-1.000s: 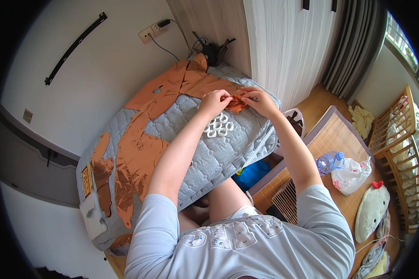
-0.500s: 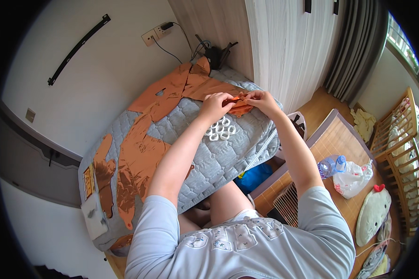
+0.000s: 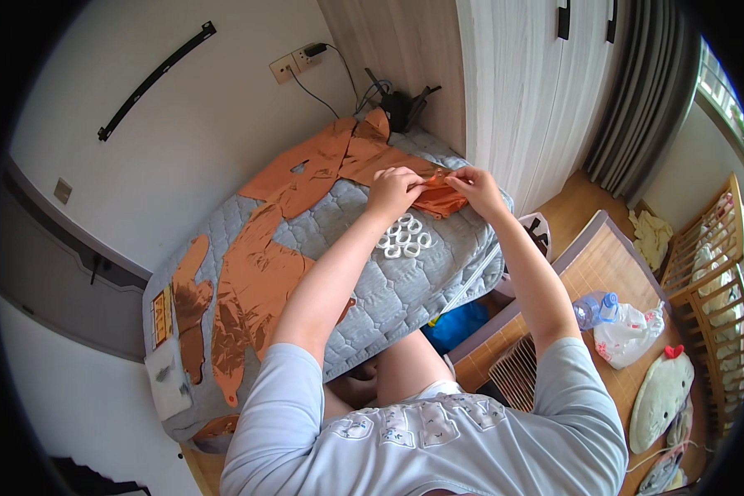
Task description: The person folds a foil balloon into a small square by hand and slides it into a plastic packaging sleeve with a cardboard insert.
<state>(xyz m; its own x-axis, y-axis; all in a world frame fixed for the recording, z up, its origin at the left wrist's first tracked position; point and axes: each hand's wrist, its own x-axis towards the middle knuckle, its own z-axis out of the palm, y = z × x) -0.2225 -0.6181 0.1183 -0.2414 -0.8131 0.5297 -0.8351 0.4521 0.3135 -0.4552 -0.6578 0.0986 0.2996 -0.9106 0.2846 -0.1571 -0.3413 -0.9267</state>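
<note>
Both my hands are over the far part of a grey quilted mattress (image 3: 380,293). Between them is a crinkled orange-copper foil piece (image 3: 443,203), which looks like part of a flat foil balloon. My left hand (image 3: 393,193) pinches its left edge, while my right hand (image 3: 479,193) grips the upper right edge. Just below the foil lies a cluster of white rings (image 3: 404,236). Larger flat copper foil shapes (image 3: 260,269) spread across the mattress to the left and behind my hands. A separate narrow foil strip (image 3: 192,306) lies farther left.
A black device with antennas (image 3: 398,106) stands at the mattress's far corner, cabled to a wall socket (image 3: 293,64). Pale cabinets (image 3: 512,91) rise behind. On the right are a low mat-topped bed (image 3: 595,248), a bottle (image 3: 593,309), a plastic bag (image 3: 628,332) and a wooden crib (image 3: 707,248).
The view has shifted slightly, so the scene sits a little farther right and lower. Both hands keep hold of the foil, and more of its surface shows spread below my right hand.
</note>
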